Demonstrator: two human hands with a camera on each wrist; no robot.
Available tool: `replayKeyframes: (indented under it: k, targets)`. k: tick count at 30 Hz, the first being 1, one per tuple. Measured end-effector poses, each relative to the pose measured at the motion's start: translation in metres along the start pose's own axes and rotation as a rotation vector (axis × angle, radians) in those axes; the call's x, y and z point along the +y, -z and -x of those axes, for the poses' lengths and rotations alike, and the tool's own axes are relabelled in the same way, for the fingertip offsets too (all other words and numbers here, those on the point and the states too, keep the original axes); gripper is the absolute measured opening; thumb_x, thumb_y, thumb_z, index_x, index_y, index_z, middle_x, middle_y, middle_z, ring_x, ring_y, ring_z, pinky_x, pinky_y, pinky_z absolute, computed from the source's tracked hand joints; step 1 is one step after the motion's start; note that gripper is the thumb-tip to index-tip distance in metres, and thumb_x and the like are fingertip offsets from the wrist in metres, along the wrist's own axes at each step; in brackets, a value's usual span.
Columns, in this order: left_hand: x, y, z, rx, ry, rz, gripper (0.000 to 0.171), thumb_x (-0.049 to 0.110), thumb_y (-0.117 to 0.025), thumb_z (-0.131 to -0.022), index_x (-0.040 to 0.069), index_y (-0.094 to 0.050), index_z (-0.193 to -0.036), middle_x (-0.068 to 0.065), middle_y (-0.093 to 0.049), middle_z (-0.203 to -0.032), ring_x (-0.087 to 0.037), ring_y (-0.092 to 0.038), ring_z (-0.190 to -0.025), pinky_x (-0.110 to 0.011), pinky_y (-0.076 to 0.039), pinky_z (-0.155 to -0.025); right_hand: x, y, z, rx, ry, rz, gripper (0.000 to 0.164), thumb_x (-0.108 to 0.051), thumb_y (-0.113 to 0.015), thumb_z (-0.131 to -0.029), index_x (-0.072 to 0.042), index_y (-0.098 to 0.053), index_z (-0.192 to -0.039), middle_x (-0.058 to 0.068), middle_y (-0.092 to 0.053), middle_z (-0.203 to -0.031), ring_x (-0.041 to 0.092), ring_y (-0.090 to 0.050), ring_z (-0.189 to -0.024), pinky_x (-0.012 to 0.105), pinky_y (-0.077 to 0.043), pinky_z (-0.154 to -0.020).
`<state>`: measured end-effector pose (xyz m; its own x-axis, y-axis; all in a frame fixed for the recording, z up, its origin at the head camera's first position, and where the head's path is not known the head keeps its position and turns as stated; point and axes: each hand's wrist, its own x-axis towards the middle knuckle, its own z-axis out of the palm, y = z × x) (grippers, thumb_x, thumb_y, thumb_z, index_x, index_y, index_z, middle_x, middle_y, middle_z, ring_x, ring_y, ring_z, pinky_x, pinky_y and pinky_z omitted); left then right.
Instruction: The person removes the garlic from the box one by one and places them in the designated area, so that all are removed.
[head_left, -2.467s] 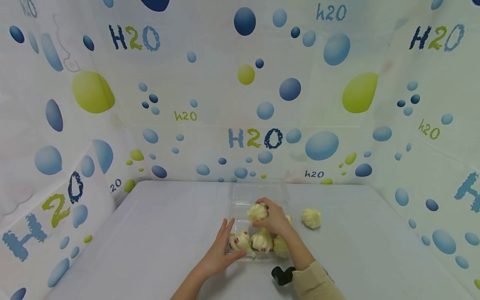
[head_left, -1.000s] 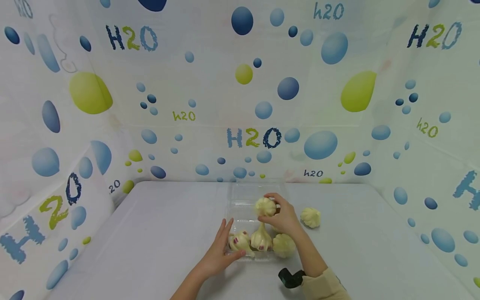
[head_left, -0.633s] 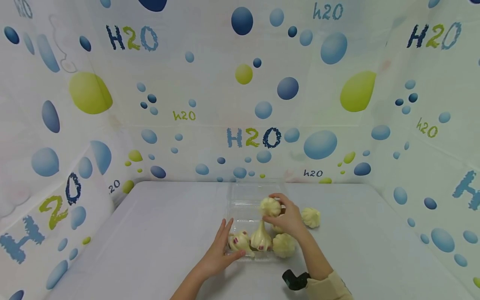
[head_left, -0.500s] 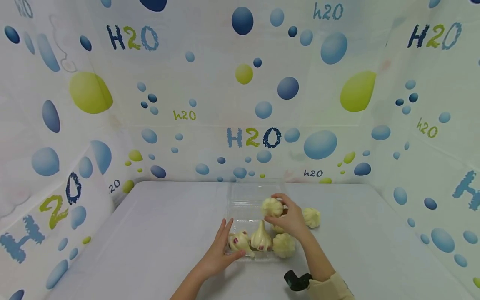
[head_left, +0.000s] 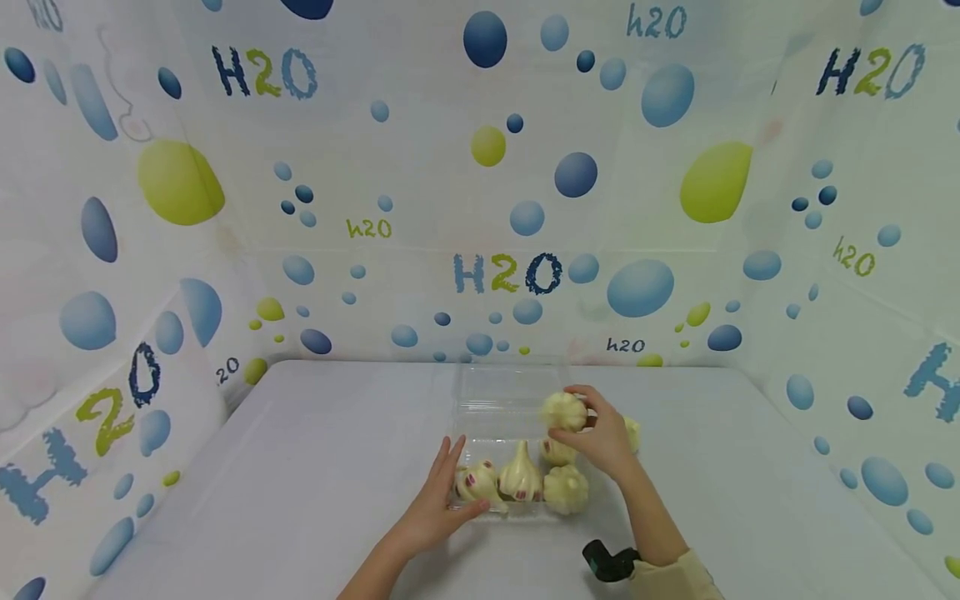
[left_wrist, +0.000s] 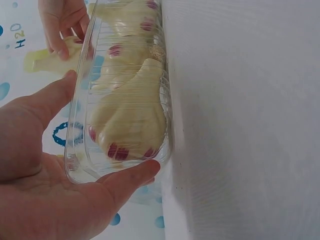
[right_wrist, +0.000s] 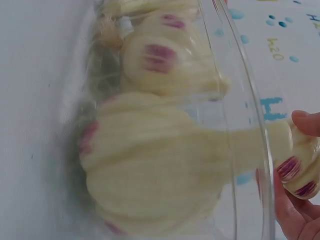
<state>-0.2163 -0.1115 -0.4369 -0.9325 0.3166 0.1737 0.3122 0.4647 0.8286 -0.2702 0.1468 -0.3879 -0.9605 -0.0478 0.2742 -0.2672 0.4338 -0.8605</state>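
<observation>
A clear plastic clamshell box (head_left: 517, 514) lies on the table with its lid folded back. Inside are several garlic bulbs, pale with purple patches: one at front left (head_left: 478, 481), a front middle bulb (head_left: 521, 477) with its neck up, a front right bulb (head_left: 566, 490) and one behind it (head_left: 557, 452). My left hand (head_left: 438, 508) touches the box's left front corner, fingers extended along the side, thumb at the front wall (left_wrist: 127, 180). My right hand (head_left: 603, 437) pinches another garlic bulb (head_left: 564, 412) between thumb and fingers, over the box's back right.
Partly hidden behind my right hand, a loose garlic bulb (head_left: 633, 432) lies on the table right of the box. The transparent lid (head_left: 510, 383) stretches toward the back edge. A black device (head_left: 609, 562) sits by my right sleeve. A patterned curtain (head_left: 420, 167) surrounds the white table (head_left: 322, 450).
My right hand has carried its garlic bulb rightward from over the box's middle, uncovering the bulb at the back right and now overlapping the loose one. My left hand has stayed at the corner.
</observation>
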Motion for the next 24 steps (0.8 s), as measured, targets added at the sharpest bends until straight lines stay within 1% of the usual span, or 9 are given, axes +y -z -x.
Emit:
replayKeyframes:
  k: [6,12,15,19,24]
  targets:
    - [0.0,-0.001,-0.001,0.012,0.004,-0.009,0.09,0.031,-0.07,-0.08,0.01,-0.013,-0.147,-0.027,0.001,-0.148,-0.049,-0.009,-0.131,-0.066,-0.019,-0.097,0.006,0.013,0.001,0.021,-0.016,0.02,0.062,-0.015,-0.081,-0.069,-0.011,-0.051,-0.123,0.016,-0.054,-0.107,0.025,-0.061,-0.084,0.028,-0.049,-0.063]
    - [-0.002,-0.001,-0.001,0.003,0.026,-0.005,0.089,0.03,-0.07,-0.081,0.012,-0.013,-0.147,-0.025,0.002,-0.149,-0.048,-0.008,-0.132,-0.067,-0.019,-0.097,0.01,0.023,0.001,0.037,-0.012,0.027,0.06,-0.014,-0.08,-0.07,-0.01,-0.051,-0.123,0.017,-0.055,-0.109,0.028,-0.061,-0.088,0.028,-0.05,-0.065]
    - [-0.002,0.0,0.0,0.004,0.023,-0.008,0.089,0.031,-0.069,-0.081,0.011,-0.013,-0.147,-0.026,0.002,-0.149,-0.049,-0.009,-0.131,-0.067,-0.02,-0.096,0.011,0.028,0.001,0.047,-0.01,0.036,0.059,-0.013,-0.079,-0.071,-0.01,-0.051,-0.122,0.018,-0.055,-0.109,0.03,-0.061,-0.089,0.028,-0.051,-0.064]
    - [-0.001,0.002,0.002,0.007,0.018,-0.012,0.089,0.032,-0.069,-0.081,0.011,-0.013,-0.147,-0.026,0.002,-0.149,-0.05,-0.01,-0.131,-0.066,-0.022,-0.096,0.012,0.035,0.002,0.057,-0.03,0.038,0.059,-0.014,-0.079,-0.071,-0.011,-0.05,-0.123,0.018,-0.054,-0.111,0.031,-0.06,-0.091,0.029,-0.051,-0.063]
    - [-0.002,0.006,0.006,0.007,0.024,-0.007,0.088,0.031,-0.069,-0.081,0.011,-0.014,-0.147,-0.026,0.002,-0.149,-0.049,-0.009,-0.131,-0.064,-0.025,-0.096,0.015,0.042,0.002,0.076,-0.045,0.06,0.061,-0.016,-0.079,-0.072,-0.012,-0.048,-0.124,0.018,-0.053,-0.112,0.032,-0.059,-0.093,0.031,-0.051,-0.068]
